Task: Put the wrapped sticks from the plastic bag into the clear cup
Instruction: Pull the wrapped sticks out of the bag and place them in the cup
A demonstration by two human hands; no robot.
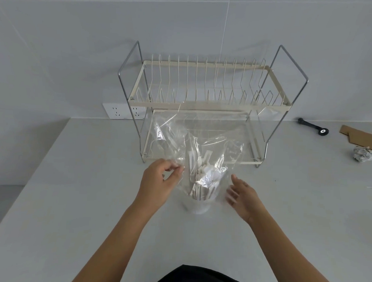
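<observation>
Clear plastic everywhere in this one, so bear with me. From the head view my left hand [158, 180] is pinching a fold of the plastic bag [202, 141] between thumb and fingertips, so that grip is clamped on the bag's left side and holding it up above the table [73, 200]. My right hand [242, 195] is on the other side of the bag, fingers spread and relaxed, grip apart; whether the fingertips actually touch the plastic I can't tell because the film is see-through. The wrapped sticks [202, 179] are bunched together in the low part of the bag, pale and standing roughly upright, a few leaning, and their lower ends go down into the clear cup [197, 204], which stands on the table between my two hands. The bag seems to drape over the cup's mouth, so I can't say for sure whether the sticks are loose in the cup or still inside the plastic. Just behind all that is a cream and chrome two-tier dish rack [203, 95] against the white tiled wall, with a wall socket [123, 111] to its left. Off to the right on the table lie a black tool [312, 125], a piece of cardboard [360, 136] and a crumpled ball of paper [362, 154].
</observation>
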